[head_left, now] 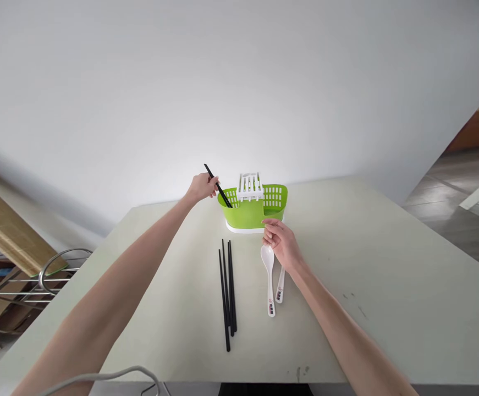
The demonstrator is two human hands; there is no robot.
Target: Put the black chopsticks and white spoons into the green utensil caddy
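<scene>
My left hand (203, 186) is closed around black chopsticks (219, 190), which slant down into the left compartment of a green utensil caddy (245, 215). Their lower ends lie inside the caddy rim. I cannot tell how many are in the grip. My right hand (279, 240) hovers by the caddy's front right edge, its fingers loosely bent and apart, nothing visible in them. Just below it lie a white spoon (269, 275) and a second white spoon (280, 286), whose upper part the hand hides. Several black chopsticks (225, 291) lie roughly parallel in front of the caddy.
A white slotted holder (250, 186) sits on the middle of the caddy. The pale table (346, 247) meets a white wall (239, 93) behind. A grey cable (127, 371) crosses the near left edge. At far left stand a metal rack (61, 275) and a cardboard box (0, 313).
</scene>
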